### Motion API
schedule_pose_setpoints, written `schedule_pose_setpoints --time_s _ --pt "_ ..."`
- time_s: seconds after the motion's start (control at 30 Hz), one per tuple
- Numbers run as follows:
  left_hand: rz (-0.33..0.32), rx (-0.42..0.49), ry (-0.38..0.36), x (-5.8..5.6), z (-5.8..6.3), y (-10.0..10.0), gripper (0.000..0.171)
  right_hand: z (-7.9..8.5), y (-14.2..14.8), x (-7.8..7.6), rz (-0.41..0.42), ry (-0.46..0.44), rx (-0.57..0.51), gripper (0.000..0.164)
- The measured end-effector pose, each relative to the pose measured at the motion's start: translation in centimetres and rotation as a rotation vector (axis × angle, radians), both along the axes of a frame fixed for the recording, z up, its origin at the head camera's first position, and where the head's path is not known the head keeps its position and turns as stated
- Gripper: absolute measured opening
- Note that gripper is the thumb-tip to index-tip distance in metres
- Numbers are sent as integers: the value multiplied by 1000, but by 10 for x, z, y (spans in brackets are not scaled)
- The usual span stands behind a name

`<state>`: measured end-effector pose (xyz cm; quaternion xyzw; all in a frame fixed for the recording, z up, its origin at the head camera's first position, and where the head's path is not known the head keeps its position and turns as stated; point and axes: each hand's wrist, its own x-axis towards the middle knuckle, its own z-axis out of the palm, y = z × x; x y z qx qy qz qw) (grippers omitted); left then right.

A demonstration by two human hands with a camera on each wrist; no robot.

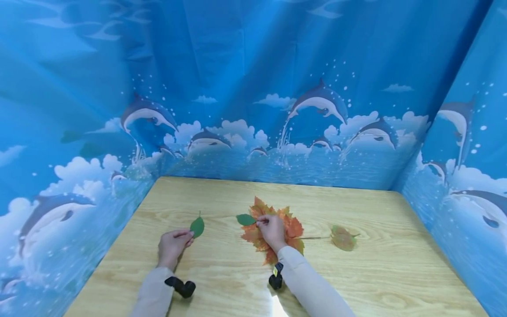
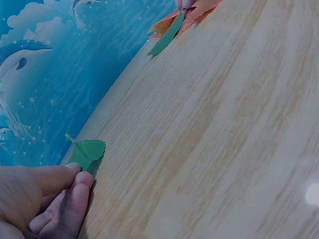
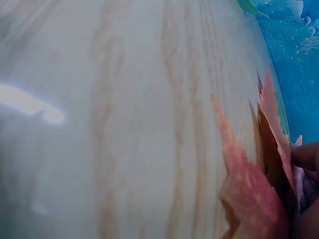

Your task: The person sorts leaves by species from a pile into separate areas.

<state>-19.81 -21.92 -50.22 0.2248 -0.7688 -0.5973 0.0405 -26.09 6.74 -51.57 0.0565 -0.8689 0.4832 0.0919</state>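
Note:
On the left of the table, my left hand [image 1: 173, 246] pinches a green leaf [image 1: 197, 226] between thumb and finger, its stem pointing away from me. The left wrist view shows the same leaf [image 2: 88, 152] at the fingertips, just over the wood. My right hand [image 1: 272, 230] pinches a second green leaf [image 1: 245, 219] by its stem end, the blade pointing left. Beneath that hand lies a cluster of orange-red maple leaves [image 1: 294, 226], partly covered by the hand. In the right wrist view, red maple leaves [image 3: 251, 196] hide most of the fingers.
Right of the cluster, a brownish-green leaf [image 1: 343, 238] lies on the wooden table [image 1: 376, 273]. A thin stem [image 1: 311, 238] reaches from the cluster toward it. A blue dolphin-print curtain [image 1: 245, 88] stands along the table's back and sides.

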Motion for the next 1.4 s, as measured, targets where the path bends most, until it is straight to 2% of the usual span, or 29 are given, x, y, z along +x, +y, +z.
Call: schedule_pose_setpoints --time_s 0.3,0.7,0.97,1.2,1.4 --pt "-6 84 14 1 -1 -3 32 0 0 0 -7 -9 22 6" --pt "-10 84 -14 -4 -6 -6 30 4 1 -1 8 -43 48 8" --pt "-11 98 -18 -4 -7 -7 30 18 -2 -1 32 -78 19 11" --pt "-11 92 -31 -3 -5 -6 31 31 -26 1 23 -28 -49 14" --pt "-3 88 -39 -3 -4 -5 31 30 -61 7 -15 -33 -164 11"
